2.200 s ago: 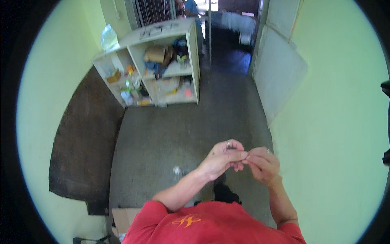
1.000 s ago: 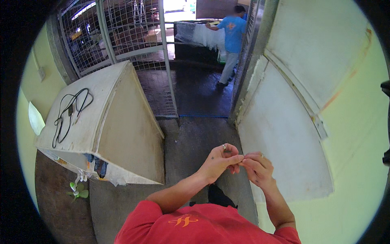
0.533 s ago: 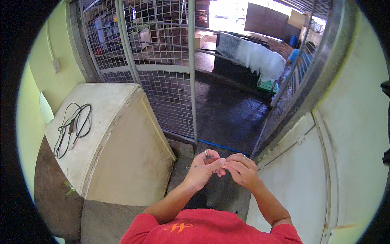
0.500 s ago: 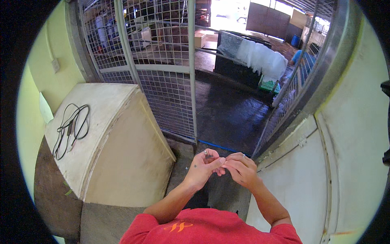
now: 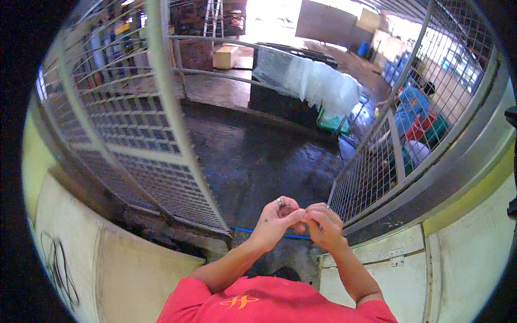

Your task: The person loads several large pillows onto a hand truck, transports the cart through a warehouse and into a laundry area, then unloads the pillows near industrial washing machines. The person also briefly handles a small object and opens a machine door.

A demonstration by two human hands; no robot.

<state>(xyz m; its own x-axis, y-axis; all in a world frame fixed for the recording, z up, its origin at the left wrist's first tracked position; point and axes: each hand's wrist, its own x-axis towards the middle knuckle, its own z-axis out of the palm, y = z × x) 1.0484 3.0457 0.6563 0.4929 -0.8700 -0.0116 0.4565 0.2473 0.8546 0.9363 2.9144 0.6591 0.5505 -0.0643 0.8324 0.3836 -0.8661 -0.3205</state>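
My left hand (image 5: 276, 223) and my right hand (image 5: 325, 225) meet at the fingertips in front of my red shirt (image 5: 280, 302). Both are closed in a pinch, thumbs and fingers pressed together. Whatever lies between them, if anything, is hidden or too small to make out. A ring shows on each hand. Below and beyond the hands lies the dark floor of a doorway, crossed by a thin blue line (image 5: 242, 230).
A wire-mesh gate (image 5: 188, 161) stands at the left, a mesh panel (image 5: 371, 183) at the right. Pale cabinets flank me; a black cable (image 5: 58, 269) lies on the left one. Beyond are metal rails, a dark box draped with clear plastic (image 5: 318, 81) and a person in blue (image 5: 412, 107).
My view has moved forward into the gateway, and the left cabinet has slid toward the lower left. Both hands stay pinched together, nearly unchanged. The person behind the right mesh shows more.
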